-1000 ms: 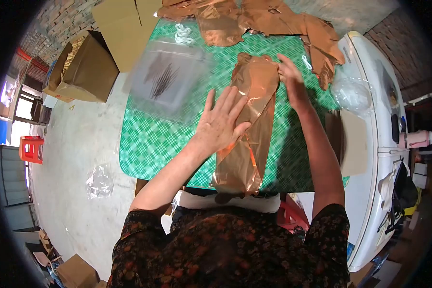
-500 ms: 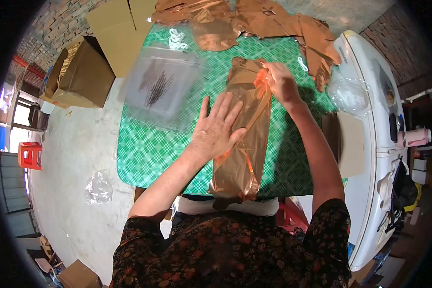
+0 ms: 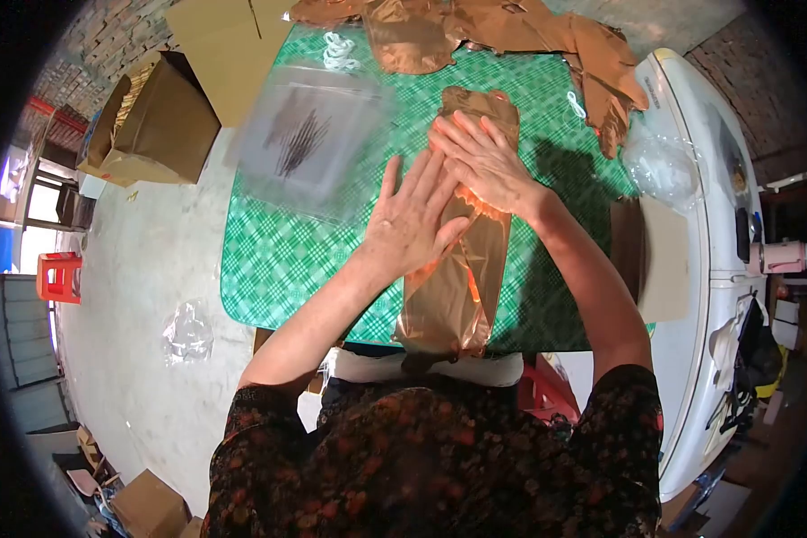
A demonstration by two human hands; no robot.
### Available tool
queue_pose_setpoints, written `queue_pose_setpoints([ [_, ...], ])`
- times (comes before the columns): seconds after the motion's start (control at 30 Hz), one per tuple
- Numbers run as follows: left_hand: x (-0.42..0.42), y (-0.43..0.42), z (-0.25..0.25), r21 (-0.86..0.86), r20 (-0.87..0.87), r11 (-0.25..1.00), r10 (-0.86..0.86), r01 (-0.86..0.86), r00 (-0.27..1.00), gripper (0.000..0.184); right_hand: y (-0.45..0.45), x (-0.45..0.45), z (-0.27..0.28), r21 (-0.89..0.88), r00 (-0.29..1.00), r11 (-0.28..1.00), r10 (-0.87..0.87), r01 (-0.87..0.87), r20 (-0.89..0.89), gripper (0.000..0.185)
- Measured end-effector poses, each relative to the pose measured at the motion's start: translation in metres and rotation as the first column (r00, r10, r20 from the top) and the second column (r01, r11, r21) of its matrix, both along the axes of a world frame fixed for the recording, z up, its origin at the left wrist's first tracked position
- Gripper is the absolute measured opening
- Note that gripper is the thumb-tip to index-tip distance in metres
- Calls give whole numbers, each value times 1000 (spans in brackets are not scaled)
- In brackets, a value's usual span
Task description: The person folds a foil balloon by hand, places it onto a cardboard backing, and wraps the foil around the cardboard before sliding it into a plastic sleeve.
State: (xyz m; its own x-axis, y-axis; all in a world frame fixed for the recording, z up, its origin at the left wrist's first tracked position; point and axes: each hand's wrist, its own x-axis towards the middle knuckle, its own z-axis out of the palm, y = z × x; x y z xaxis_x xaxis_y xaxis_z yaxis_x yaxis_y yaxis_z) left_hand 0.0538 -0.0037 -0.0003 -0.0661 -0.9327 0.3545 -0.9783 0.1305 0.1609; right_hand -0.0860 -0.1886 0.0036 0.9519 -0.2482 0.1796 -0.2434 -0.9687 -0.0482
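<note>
A long, shiny copper-coloured plastic piece [image 3: 453, 309], folded into a strip, lies lengthwise on the green checked table [image 3: 269, 278], its near end reaching the table's front edge. My left hand [image 3: 410, 215] rests flat along its left side with the fingers spread. Across its upper part lies my right hand [image 3: 486, 166], fingers stretched out, the fingertips close to those of the left. Bright orange creases show below the right hand and down the middle of the strip. The part under both palms is hidden.
A stack of clear plastic bags [image 3: 305, 134] lies left of the strip, with white cord [image 3: 339, 52] behind it. More copper-coloured sheets [image 3: 520, 31] cover the far edge. Cardboard boxes [image 3: 166, 121] stand at left, a white fridge [image 3: 690, 269] at right.
My right hand has let go of the strip's gathered upper right edge and now lies flat across it. The upper end is spread flatter. My left hand stays in nearly the same place.
</note>
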Motion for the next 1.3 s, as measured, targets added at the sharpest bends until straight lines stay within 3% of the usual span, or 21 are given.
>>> queue_pose_setpoints([
  [0.17,-4,14,0,-24,29,999,-30,31,999,76,-4,-1,-8,53,999,998,-21,24,-46,65],
  [0.2,-4,19,1,-7,40,999,-52,53,998,75,-4,-3,-11,-78,1000,997,17,-17,6,58],
  [0.27,-3,31,5,-3,41,996,-84,84,996,71,-3,-3,-15,-35,1000,999,-16,16,1,58],
  [0.37,1,44,8,127,40,985,-123,117,992,73,-5,-2,-20,-46,999,999,-18,19,31,59],
  [0.47,11,52,7,109,-51,976,-186,191,981,72,-11,-3,-26,-109,995,994,27,-17,95,59],
  [0.57,25,73,41,120,-325,976,-135,182,936,73,-12,-6,-25,-159,989,986,74,-53,126,56],
  [0.6,26,80,36,-54,-345,986,-168,159,923,66,-9,-7,-21,-144,983,987,90,-67,159,55],
  [0.7,14,114,49,149,-281,988,14,29,960,51,-10,-6,-20,-131,989,989,78,-62,125,56],
  [0.73,6,116,38,-32,-290,999,-3,-6,957,38,-11,-5,-22,-122,989,991,78,-63,128,56],
  [0.87,-22,127,32,35,-289,982,188,-186,939,30,-12,-5,-23,-87,989,994,71,-60,127,58],
  [1.0,-38,133,32,85,-179,974,222,-209,958,31,-9,-5,-20,-66,991,996,60,-52,122,58],
  [1.1,-37,137,27,76,-129,975,215,-207,968,32,-9,-7,-19,-173,977,981,122,-92,172,58],
  [1.3,-40,149,25,136,-67,977,175,-165,982,30,-10,-2,-25,-156,990,987,49,-28,132,60],
])
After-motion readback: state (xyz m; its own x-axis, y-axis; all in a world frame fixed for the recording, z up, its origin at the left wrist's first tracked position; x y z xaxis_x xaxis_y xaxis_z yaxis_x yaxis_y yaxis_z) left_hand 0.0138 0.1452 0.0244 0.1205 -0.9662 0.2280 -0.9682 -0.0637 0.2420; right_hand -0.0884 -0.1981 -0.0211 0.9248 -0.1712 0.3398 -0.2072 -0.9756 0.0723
